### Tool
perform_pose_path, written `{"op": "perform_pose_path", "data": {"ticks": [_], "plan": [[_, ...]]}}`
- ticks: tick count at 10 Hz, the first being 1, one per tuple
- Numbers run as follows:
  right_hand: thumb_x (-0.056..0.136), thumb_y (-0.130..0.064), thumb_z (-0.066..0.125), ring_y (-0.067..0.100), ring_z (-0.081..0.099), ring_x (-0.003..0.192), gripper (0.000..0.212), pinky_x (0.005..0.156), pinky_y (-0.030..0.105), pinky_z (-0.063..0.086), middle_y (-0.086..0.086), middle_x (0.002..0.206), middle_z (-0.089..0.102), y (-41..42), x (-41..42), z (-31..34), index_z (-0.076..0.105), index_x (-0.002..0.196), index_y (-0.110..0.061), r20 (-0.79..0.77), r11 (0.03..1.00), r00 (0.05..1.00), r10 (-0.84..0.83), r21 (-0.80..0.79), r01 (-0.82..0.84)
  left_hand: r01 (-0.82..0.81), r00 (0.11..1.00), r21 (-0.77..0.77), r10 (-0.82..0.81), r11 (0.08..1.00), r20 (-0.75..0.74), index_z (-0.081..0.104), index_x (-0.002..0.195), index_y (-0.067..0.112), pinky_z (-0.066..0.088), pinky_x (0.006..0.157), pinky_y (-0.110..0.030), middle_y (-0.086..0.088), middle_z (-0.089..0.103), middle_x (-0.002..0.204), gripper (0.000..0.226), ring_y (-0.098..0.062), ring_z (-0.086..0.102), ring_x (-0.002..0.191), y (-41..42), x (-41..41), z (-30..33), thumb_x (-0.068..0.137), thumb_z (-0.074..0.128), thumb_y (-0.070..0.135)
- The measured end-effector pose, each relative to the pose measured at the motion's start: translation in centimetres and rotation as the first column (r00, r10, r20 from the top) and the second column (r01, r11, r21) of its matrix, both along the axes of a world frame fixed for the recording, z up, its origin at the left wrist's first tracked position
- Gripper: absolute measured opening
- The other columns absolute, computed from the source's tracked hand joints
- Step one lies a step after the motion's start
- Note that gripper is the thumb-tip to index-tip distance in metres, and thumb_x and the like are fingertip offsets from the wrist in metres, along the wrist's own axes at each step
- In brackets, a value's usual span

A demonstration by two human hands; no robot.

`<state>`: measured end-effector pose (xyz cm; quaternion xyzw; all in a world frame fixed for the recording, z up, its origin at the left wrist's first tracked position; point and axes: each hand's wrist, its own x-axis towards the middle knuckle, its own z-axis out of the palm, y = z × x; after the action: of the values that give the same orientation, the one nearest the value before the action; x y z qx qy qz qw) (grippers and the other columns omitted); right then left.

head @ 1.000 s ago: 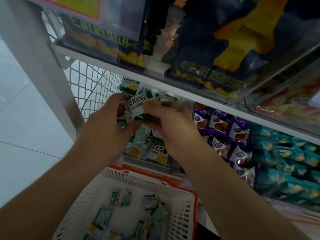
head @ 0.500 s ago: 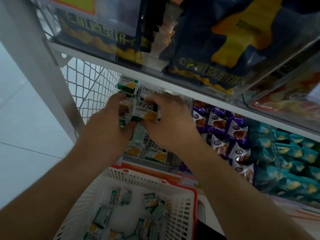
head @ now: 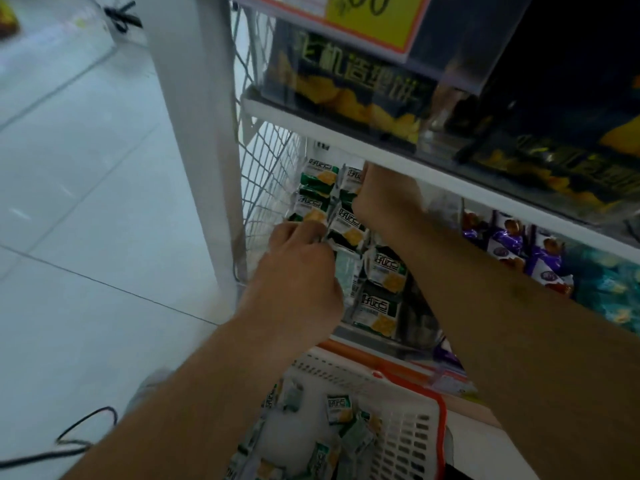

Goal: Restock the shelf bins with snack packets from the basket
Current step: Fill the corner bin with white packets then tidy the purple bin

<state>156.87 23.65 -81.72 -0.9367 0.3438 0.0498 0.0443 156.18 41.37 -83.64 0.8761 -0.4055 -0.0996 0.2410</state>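
Green-and-white snack packets (head: 348, 226) fill the leftmost clear shelf bin (head: 408, 344) under the white shelf. My left hand (head: 298, 271) is at the bin's left side, its fingertips pinching the edge of a green packet (head: 311, 211). My right hand (head: 384, 195) reaches deep under the shelf edge, fingers curled against the upper packets (head: 351, 176); the fingertips are hidden. Below, the white basket with a red rim (head: 440, 431) holds several more green packets (head: 339, 408).
A white upright post (head: 197, 133) and wire mesh side panel (head: 263, 168) stand left of the bin. Purple packets (head: 512, 247) and teal packets (head: 609, 285) fill the bins to the right. Dark blue bags (head: 353, 84) sit on the shelf above. A black cable (head: 83, 434) lies on the floor.
The view has swung left and down. My hands have parted: the right one pushed deeper into the bin under the shelf, the left one dropped to the bin's left edge.
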Motion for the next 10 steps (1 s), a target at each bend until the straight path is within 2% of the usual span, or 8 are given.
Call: {"op": "perform_pose_path", "data": {"ticks": [2, 3, 4, 5, 6, 8, 9, 10], "plan": [[0.101, -0.012, 0.053, 0.033, 0.063, 0.099, 0.020, 0.075, 0.036, 0.048, 0.012, 0.108, 0.063, 0.7, -0.7, 0.4, 0.061, 0.119, -0.008, 0.101, 0.986, 0.989, -0.104, 0.140, 0.089, -0.042, 0.998, 0.009, 0.042, 0.999, -0.049, 0.074, 0.119, 0.017, 0.028, 0.096, -0.021, 0.007, 0.045, 0.149, 0.030, -0.021, 0.026, 0.138, 0.1, 0.0, 1.6, 0.091, 0.064, 0.010], [0.093, -0.004, 0.057, 0.031, 0.064, 0.101, 0.033, 0.082, 0.044, 0.060, 0.014, 0.116, 0.062, 1.2, -2.9, 1.3, 0.060, 0.126, -0.008, 0.173, 0.974, 0.978, -0.118, 0.213, 0.080, -0.068, 0.996, -0.007, 0.067, 0.998, -0.057, 0.074, 0.118, 0.020, 0.035, 0.097, -0.023, 0.007, 0.045, 0.151, 0.033, -0.019, 0.030, 0.139, 0.4, 0.4, 2.3, 0.088, 0.069, 0.005], [0.087, -0.006, 0.067, 0.015, 0.062, 0.101, 0.050, 0.074, 0.031, 0.059, 0.000, 0.122, 0.061, 2.8, -5.9, 1.3, 0.058, 0.132, -0.023, 0.220, 0.889, 0.973, -0.062, 0.456, -0.047, -0.091, 0.994, -0.042, 0.088, 0.995, -0.067, 0.072, 0.123, 0.020, 0.041, 0.110, -0.035, 0.001, 0.050, 0.150, 0.044, -0.022, 0.039, 0.140, 0.7, 0.8, 2.8, 0.082, 0.077, 0.005], [0.080, -0.052, 0.077, 0.014, 0.060, 0.104, 0.064, 0.091, 0.038, 0.056, -0.009, 0.121, 0.060, 5.0, -7.8, -1.3, 0.054, 0.138, -0.038, 0.162, 0.857, 0.959, 0.233, 0.432, -0.282, -0.146, 0.986, -0.119, 0.134, 0.982, -0.099, 0.069, 0.130, 0.017, 0.036, 0.110, -0.028, 0.000, 0.055, 0.145, 0.050, -0.020, 0.045, 0.136, 0.8, 0.5, 3.4, 0.083, 0.072, 0.000], [0.073, -0.069, 0.072, 0.023, 0.051, 0.118, 0.082, 0.105, 0.047, 0.046, -0.007, 0.129, 0.050, 4.9, -8.5, -3.5, 0.044, 0.145, -0.040, 0.123, 0.900, 0.948, 0.294, 0.297, -0.318, -0.166, 0.983, -0.156, 0.150, 0.974, -0.110, 0.066, 0.130, 0.018, 0.041, 0.107, -0.030, 0.001, 0.057, 0.142, 0.047, -0.019, 0.049, 0.133, 1.2, 0.1, 3.5, 0.086, 0.069, 0.004], [0.080, -0.022, 0.082, 0.018, 0.061, 0.107, 0.069, 0.083, 0.039, 0.060, -0.001, 0.124, 0.056, 3.8, -9.2, -1.8, 0.045, 0.137, -0.032, 0.215, 0.902, 0.977, 0.017, 0.419, -0.108, -0.160, 0.982, -0.120, 0.145, 0.980, -0.122, 0.066, 0.128, 0.020, 0.048, 0.100, -0.030, 0.007, 0.054, 0.141, 0.038, -0.016, 0.049, 0.132, 1.3, -0.2, 2.5, 0.091, 0.066, 0.014], [0.089, -0.013, 0.071, 0.008, 0.065, 0.089, 0.045, 0.068, 0.029, 0.061, -0.009, 0.117, 0.059, 3.2, -8.9, 1.4, 0.054, 0.126, -0.034, 0.241, 0.691, 0.921, -0.306, 0.722, 0.041, -0.159, 0.982, -0.121, 0.144, 0.980, -0.124, 0.067, 0.124, 0.020, 0.043, 0.097, -0.025, 0.005, 0.055, 0.138, 0.035, -0.017, 0.050, 0.130, 1.1, 0.3, 1.9, 0.091, 0.063, 0.009], [0.086, 0.024, 0.045, 0.036, 0.063, 0.117, 0.056, 0.093, 0.049, 0.056, 0.013, 0.138, 0.057, 2.1, -7.2, 3.6, 0.069, 0.117, -0.017, 0.149, 0.251, 0.770, -0.620, 0.968, 0.015, -0.175, 0.975, -0.143, 0.152, 0.974, -0.159, 0.066, 0.123, 0.023, 0.044, 0.089, -0.024, 0.003, 0.053, 0.136, 0.031, -0.019, 0.054, 0.120, 0.8, 0.8, 1.6, 0.095, 0.059, 0.011]]}}
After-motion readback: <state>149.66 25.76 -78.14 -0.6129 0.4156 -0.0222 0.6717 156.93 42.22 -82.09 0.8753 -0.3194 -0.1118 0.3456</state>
